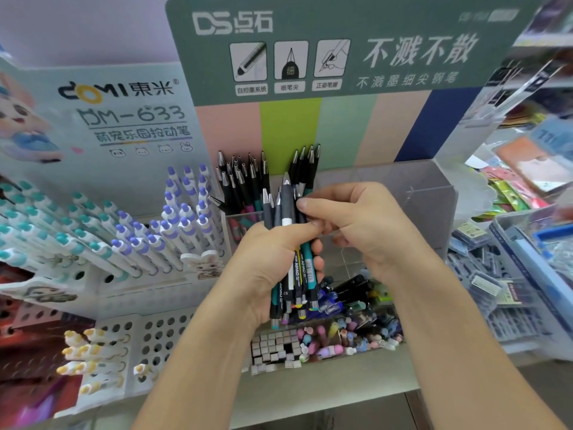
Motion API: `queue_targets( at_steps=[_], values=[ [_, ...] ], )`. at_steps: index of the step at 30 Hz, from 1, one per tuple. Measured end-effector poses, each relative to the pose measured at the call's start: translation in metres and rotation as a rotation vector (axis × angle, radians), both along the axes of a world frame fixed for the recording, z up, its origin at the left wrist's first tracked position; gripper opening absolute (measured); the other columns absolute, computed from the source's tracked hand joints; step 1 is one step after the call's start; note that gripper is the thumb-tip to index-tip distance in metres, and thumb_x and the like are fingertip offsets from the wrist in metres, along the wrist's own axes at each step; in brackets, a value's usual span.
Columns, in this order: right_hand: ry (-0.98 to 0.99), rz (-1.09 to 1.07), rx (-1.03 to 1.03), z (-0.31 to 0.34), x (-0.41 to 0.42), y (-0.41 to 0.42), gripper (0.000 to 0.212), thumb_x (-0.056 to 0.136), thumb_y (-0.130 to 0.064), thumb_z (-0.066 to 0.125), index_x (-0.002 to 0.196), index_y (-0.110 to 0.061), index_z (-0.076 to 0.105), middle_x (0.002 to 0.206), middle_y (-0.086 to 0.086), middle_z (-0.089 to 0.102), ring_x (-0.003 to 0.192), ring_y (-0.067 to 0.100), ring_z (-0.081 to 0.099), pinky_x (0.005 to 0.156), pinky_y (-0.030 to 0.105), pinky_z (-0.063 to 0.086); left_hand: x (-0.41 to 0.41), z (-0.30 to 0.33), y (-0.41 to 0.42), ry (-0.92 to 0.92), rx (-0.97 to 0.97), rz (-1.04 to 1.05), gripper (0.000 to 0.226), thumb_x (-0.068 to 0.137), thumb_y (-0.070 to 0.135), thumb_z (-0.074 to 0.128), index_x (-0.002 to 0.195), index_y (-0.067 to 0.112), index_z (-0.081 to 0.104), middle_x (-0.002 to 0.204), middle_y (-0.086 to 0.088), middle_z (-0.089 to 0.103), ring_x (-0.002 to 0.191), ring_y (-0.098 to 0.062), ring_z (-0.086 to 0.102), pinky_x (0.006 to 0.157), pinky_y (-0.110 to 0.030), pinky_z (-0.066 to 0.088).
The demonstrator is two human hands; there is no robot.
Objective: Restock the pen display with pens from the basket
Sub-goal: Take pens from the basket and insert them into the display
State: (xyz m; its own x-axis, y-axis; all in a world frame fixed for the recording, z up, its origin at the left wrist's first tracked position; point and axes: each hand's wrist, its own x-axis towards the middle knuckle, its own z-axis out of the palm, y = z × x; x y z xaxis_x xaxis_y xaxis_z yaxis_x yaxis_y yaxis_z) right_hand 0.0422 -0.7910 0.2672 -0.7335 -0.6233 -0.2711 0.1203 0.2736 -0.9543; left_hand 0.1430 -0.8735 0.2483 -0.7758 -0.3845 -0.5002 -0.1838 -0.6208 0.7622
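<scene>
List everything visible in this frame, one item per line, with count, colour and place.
Pen bundle: several, dark barrels with silver tips, gripped in front of the clear display.
Clear display: one, transparent, centre; left compartments hold dark pens.
Green header card: one, green with white print, top.
White click pens: many, purple or teal caps, slanted rack at left.
Yellow-capped pens: several, lower left holes.
Small erasers: many, pastel, tray below.
Left hand: grips the bundle.
Right hand: pinches a pen in the bundle.
</scene>
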Motion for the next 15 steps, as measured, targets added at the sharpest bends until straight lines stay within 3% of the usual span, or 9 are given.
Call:
queue_targets(
  at_steps=[6, 10, 12, 15],
  values=[
    [0.086, -0.063, 0.09, 0.0, -0.001, -0.009, 0.015, 0.082, -0.011, 0.072, 0.068, -0.008, 0.069, 0.048, -0.004, 0.058, 0.044, 0.005, 0.053, 0.04, 0.017, 0.036, 0.003, -0.001, -0.001, 0.031, 0.067, -0.039, 0.021, 0.084, 0.027, 0.071, 0.086, 0.007, 0.069, 0.065, -0.006, 0.061, 0.05, -0.017, 0.057, 0.047, -0.025, 0.051],
    [-0.162, -0.154, -0.162, 0.006, -0.005, -0.012, 0.014, 0.089, -0.005, 0.065, 0.076, -0.001, 0.065, 0.06, 0.005, 0.061, 0.041, 0.005, 0.048, 0.037, 0.017, 0.034, 0.004, 0.004, -0.004, 0.079, 0.145, 0.06, 0.026, 0.087, 0.032, 0.065, 0.083, 0.007, 0.07, 0.074, -0.01, 0.07, 0.056, -0.018, 0.064, 0.049, -0.025, 0.054],
    [-0.193, -0.194, -0.308, 0.01, -0.007, -0.013, 0.013, 0.091, -0.002, 0.063, 0.078, -0.001, 0.063, 0.068, 0.01, 0.062, 0.044, 0.005, 0.048, 0.038, 0.014, 0.038, 0.006, 0.003, -0.005, 0.067, 0.136, 0.117, 0.03, 0.092, 0.029, 0.064, 0.074, 0.008, 0.075, 0.077, -0.012, 0.072, 0.059, -0.018, 0.066, 0.05, -0.026, 0.055],
    [-0.157, -0.274, -0.481, 0.013, -0.01, -0.014, 0.014, 0.094, 0.001, 0.061, 0.081, -0.004, 0.062, 0.065, 0.005, 0.063, 0.047, 0.006, 0.052, 0.043, 0.013, 0.045, 0.009, 0.003, -0.004, 0.02, 0.082, 0.145, 0.026, 0.094, 0.028, 0.064, 0.087, 0.004, 0.073, 0.075, -0.01, 0.072, 0.058, -0.017, 0.065, 0.051, -0.025, 0.055]
  ],
)
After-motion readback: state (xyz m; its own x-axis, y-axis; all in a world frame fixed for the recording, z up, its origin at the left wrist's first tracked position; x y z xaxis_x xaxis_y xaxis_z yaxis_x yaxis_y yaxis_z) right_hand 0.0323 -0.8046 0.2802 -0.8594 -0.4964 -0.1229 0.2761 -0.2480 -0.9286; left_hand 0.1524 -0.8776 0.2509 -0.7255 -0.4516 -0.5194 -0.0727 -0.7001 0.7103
